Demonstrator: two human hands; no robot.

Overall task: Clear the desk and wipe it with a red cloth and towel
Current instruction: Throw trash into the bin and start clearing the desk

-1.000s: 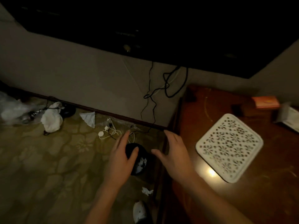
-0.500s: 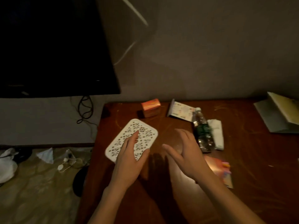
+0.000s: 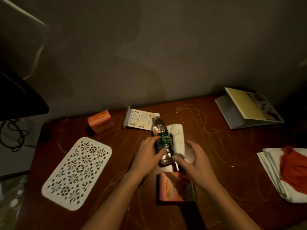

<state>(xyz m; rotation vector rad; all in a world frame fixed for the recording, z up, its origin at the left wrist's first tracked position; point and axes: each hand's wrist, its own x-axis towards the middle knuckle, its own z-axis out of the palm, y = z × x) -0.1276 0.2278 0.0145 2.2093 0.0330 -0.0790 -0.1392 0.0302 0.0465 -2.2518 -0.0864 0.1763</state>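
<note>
Far right, red cloth (image 3: 294,170) crumpled, atop folded white towel (image 3: 272,173)

Dim home room: cluttered wooden desk (image 3: 216,146), wall-mounted TV (image 3: 20,97).

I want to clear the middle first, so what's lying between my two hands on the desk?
In the head view, the plastic bottle lies on its side between the left hand and right hand, with the folded white tissue beside it.

Dim, warm light falls from above the near side, brightest mid-worktop (image 3: 216,146); a glare patch shows there. Corners darken, wide-angle bending curves the edges, and detail is soft and grainy.
</note>
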